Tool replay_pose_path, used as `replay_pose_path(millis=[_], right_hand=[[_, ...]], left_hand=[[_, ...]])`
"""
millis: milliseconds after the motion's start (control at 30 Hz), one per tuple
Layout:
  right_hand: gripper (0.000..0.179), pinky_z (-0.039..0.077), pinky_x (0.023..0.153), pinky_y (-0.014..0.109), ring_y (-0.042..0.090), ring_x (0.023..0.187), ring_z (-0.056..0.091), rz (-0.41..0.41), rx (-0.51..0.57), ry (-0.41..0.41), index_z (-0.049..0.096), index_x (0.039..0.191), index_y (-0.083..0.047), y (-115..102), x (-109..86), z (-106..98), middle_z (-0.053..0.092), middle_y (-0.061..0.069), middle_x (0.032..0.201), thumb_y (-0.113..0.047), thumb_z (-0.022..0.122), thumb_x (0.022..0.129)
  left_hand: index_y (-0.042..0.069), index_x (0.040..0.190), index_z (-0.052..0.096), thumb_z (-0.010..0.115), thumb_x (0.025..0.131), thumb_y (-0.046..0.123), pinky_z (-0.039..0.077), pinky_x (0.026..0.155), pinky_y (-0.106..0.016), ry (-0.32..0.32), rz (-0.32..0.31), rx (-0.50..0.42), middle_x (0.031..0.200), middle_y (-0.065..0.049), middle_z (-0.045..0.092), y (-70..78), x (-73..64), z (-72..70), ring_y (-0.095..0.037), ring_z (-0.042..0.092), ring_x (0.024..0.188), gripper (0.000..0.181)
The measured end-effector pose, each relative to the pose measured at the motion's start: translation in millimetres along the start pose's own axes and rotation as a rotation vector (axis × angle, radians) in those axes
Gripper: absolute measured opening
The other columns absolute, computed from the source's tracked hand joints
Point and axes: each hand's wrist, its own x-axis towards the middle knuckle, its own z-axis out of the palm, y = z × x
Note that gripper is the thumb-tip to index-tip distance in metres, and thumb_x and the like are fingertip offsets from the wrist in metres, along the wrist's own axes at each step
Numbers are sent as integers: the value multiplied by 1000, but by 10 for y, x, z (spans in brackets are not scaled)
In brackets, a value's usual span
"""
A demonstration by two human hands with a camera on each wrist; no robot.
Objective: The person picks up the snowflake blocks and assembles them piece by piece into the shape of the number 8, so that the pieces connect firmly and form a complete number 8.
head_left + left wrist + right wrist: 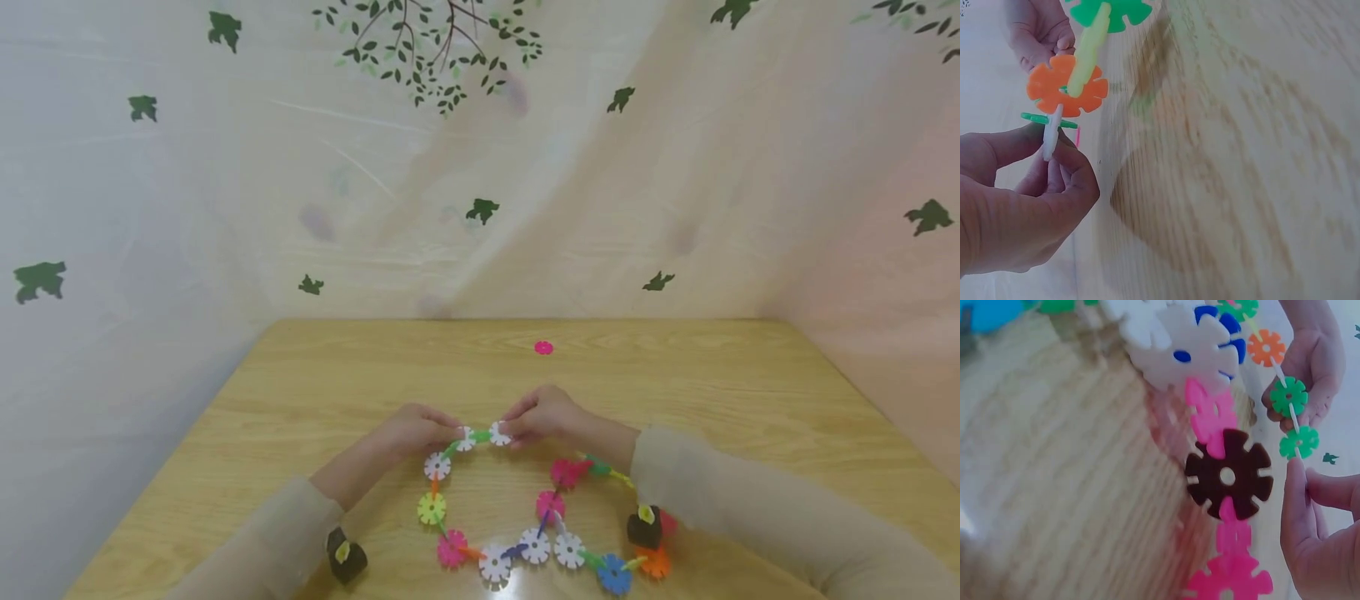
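Note:
A chain of interlocking plastic flower discs, in white, yellow, pink, blue, orange and other colours, loops over the table in the head view. My left hand [415,432] pinches a white disc [465,439] at the far side of the loop. Just right of it, my right hand [546,417] pinches another white disc [498,435], with a green disc [481,437] linking the two. Seen edge-on in the left wrist view, the left hand's white disc [1051,137] joins an orange disc [1044,87]. In the right wrist view, a brown disc [1207,478] hangs between pink ones.
One loose pink disc [543,347] lies toward the back of the wooden table [337,367]. A pale curtain [555,250] with green leaf prints rises behind the table's far edge. The right forearm passes over part of the chain's right side.

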Motion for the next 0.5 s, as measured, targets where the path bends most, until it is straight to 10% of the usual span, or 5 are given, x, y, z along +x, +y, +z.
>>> replay_pose_path(millis=[500], right_hand=[[24, 60, 65, 25, 11, 59, 67, 102, 204, 73, 64, 106, 12, 23, 33, 116, 71, 11, 81, 4, 68, 83]], left_hand=[[2, 103, 71, 71, 85, 16, 55, 78, -28, 121, -17, -9, 106, -12, 70, 36, -14, 66, -18, 63, 90, 22]])
